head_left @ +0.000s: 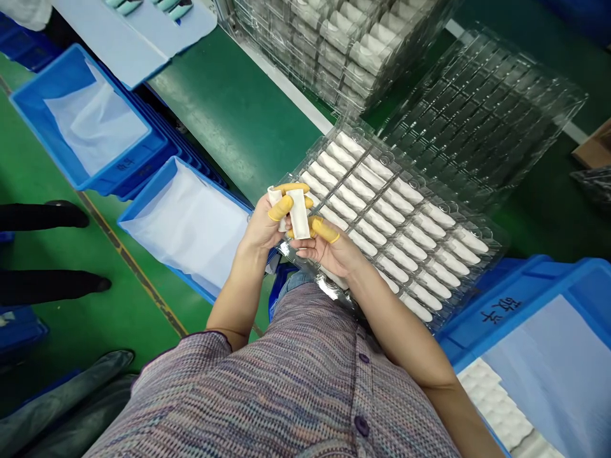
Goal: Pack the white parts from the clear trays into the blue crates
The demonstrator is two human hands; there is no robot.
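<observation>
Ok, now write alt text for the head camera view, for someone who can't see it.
Left hand and right hand, wearing yellow finger cots, hold white strips over a clear plastic tray packed with rows of white items. Blue bins with white liners sit alongside.

Tray of pads [356, 130] before the torso [267, 388], with two loose pads [299, 213] between the left hand [261, 224] and right hand [327, 247], over its near end. Behind it, a tray stack [334, 44] on a bench [229, 108]; to the right of that stack, a second tray [482, 114]. Left of the first tray, a row of bins [210, 184], a liner [186, 235] inside the nearest; right, one more bin [525, 286]. Farther left, a person's legs [42, 216] above the floor [48, 337].
</observation>
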